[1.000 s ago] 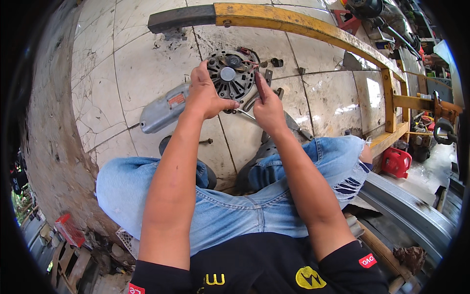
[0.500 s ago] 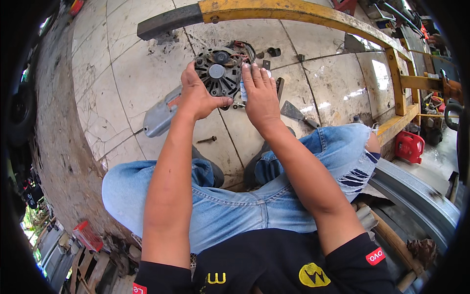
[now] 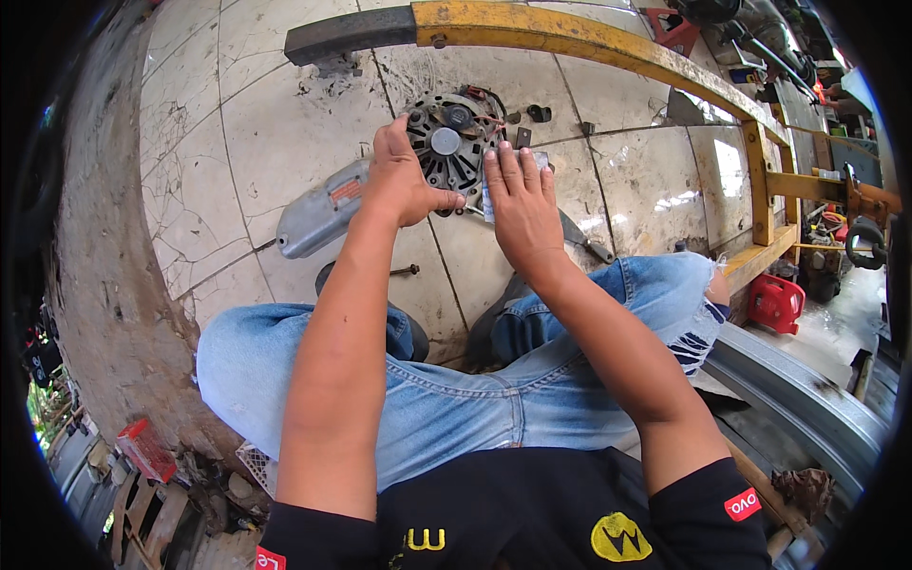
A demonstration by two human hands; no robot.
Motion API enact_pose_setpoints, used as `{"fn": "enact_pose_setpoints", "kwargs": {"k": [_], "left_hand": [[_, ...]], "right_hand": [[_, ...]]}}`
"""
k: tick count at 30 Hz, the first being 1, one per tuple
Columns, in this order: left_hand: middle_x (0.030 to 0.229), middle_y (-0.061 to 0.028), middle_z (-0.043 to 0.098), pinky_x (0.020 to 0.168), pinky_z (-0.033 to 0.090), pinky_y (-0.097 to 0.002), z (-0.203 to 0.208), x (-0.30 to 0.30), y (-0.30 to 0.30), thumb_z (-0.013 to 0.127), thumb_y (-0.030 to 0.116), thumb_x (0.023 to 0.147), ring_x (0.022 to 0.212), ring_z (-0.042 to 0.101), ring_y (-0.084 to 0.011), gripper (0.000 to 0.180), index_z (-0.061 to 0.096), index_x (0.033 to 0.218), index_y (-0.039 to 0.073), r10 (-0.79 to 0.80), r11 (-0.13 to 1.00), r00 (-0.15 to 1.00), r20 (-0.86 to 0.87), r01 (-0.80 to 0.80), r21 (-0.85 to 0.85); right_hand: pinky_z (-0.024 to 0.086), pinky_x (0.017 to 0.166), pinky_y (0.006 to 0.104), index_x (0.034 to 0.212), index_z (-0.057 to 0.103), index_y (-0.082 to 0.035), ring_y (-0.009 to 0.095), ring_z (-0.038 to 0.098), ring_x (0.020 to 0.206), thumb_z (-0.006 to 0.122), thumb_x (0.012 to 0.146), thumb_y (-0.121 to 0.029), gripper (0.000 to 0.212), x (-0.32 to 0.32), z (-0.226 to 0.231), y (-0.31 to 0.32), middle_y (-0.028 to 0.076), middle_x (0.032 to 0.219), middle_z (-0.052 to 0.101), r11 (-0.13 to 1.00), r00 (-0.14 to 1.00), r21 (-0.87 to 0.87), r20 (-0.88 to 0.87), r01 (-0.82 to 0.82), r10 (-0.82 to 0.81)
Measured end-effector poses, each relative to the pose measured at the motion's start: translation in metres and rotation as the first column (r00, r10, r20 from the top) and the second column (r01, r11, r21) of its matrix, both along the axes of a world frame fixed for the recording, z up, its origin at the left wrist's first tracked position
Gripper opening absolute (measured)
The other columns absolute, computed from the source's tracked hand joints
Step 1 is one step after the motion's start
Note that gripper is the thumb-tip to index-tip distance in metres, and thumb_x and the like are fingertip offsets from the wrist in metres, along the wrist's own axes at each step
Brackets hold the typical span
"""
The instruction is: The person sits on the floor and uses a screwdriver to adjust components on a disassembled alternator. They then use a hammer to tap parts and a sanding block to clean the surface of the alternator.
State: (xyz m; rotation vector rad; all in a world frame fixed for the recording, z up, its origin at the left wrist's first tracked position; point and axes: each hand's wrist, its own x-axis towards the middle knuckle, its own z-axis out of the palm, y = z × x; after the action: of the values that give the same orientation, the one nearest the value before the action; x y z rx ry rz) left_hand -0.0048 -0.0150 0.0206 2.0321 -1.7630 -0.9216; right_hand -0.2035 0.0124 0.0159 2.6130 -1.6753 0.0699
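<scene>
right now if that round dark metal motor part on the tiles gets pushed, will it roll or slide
The round dark metal motor part lies flat on the pale tiled floor, so it would probably slide. It looks dense, likely heavy. The left hand grips its rim, which may steady it.

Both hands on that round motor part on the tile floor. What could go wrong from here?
The left hand grips the rim of the round slotted motor part; fingers could get nicked on its slots, or snag the thin wires at its top edge. The right hand covers a small flat item, so a slip there would go unseen. Small loose parts and a bolt lie on the tiled floor and could easily be knocked away.
</scene>
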Motion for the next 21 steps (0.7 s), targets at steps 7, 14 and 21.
{"fn": "enact_pose_setpoints", "kwargs": {"k": [7, 14, 21], "left_hand": [[0.153, -0.0213, 0.024, 0.11, 0.043, -0.0468, 0.003, -0.004, -0.002, 0.097, 0.045, 0.052, 0.134, 0.043, -0.045, 0.139, 0.008, 0.152, 0.008, 0.024, 0.999, 1.0, 0.008, -0.024, 0.046], [0.155, -0.0171, 0.024, 0.107, 0.045, -0.0501, 0.002, -0.005, -0.005, 0.096, 0.044, 0.054, 0.134, 0.044, -0.0445, 0.136, 0.008, 0.154, 0.014, 0.059, 0.993, 0.998, 0.008, -0.06, 0.099], [0.156, -0.0142, 0.023, 0.107, 0.045, -0.0512, -0.001, -0.003, -0.004, 0.096, 0.044, 0.054, 0.136, 0.041, -0.0429, 0.136, 0.009, 0.154, 0.015, 0.07, 0.993, 0.998, 0.002, -0.069, 0.098]], "right_hand": [[0.034, 0.112, 0.0577, 0.149, 0.043, -0.007, 0.038, 0.041, 0.139, 0.05, 0.094, -0.014, 0.056, 0.005, 0.003, -0.006, 0.014, 0.154, 0.041, 1.0, 1.0, -0.016, -0.021, 0.011, -0.012], [0.034, 0.111, 0.0577, 0.147, 0.044, -0.004, 0.038, 0.043, 0.137, 0.051, 0.092, -0.013, 0.056, 0.003, 0.007, -0.02, 0.015, 0.152, 0.043, 0.997, 0.999, -0.078, -0.043, 0.001, -0.004], [0.034, 0.112, 0.056, 0.147, 0.044, -0.002, 0.036, 0.043, 0.139, 0.048, 0.095, -0.014, 0.054, 0.001, 0.008, -0.001, 0.013, 0.154, 0.041, 0.998, 0.996, -0.036, -0.062, -0.059, 0.057]]}}
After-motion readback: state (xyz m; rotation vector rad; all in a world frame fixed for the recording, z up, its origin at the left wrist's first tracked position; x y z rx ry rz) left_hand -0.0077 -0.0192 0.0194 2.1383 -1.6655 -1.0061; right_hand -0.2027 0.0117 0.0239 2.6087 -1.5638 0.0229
